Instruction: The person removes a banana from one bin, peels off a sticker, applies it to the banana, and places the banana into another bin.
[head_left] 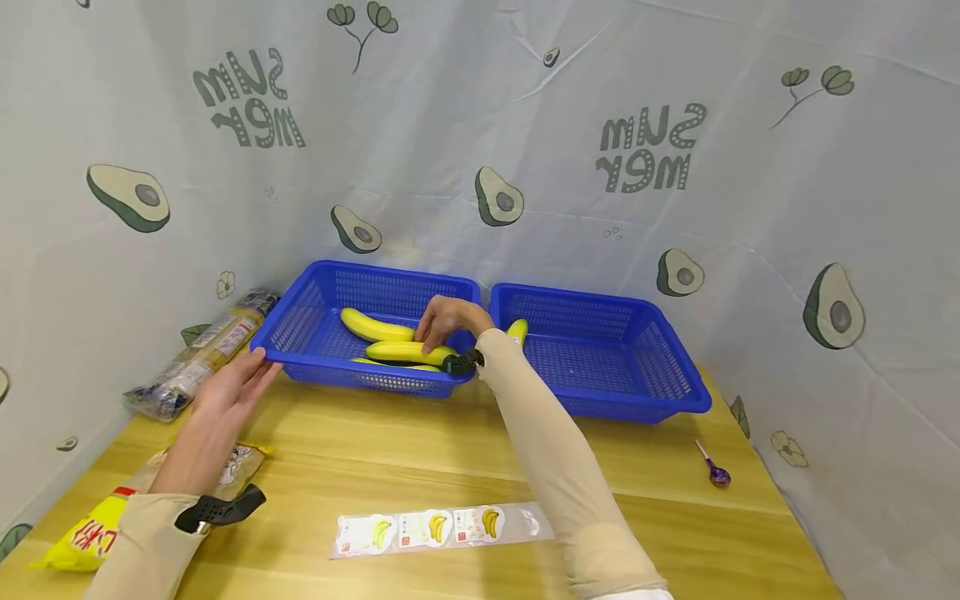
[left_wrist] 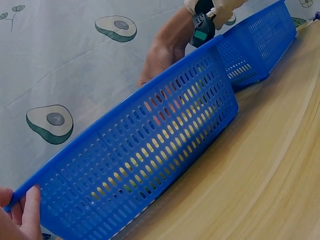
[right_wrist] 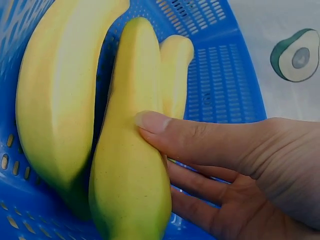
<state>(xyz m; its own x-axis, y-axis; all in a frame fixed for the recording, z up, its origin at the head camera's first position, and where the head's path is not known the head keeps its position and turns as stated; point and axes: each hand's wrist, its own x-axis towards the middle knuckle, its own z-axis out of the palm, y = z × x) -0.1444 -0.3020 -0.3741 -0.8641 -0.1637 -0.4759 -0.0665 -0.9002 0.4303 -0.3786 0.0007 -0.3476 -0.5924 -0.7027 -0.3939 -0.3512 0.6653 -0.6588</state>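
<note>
My left hand (head_left: 229,389) grips the near left corner of a blue plastic basket (left_wrist: 125,150), thumb and fingers on either side of the rim. Inside that basket lie three yellow bananas. My right hand (head_left: 447,320) reaches in from above at the right and holds the middle banana (right_wrist: 132,145). Its thumb (right_wrist: 152,122) presses on the peel while the other fingers curl behind, partly hidden. Another banana (right_wrist: 60,95) lies alongside, and a third (right_wrist: 175,70) shows just past the held one.
A second blue basket (head_left: 600,406) stands to the right with a banana (head_left: 517,331) at its left end. Banana stickers (head_left: 438,527) lie on the wooden table (head_left: 390,433). Bagged food (head_left: 93,529), a long packet (head_left: 210,350) and a lollipop (head_left: 717,475) are around.
</note>
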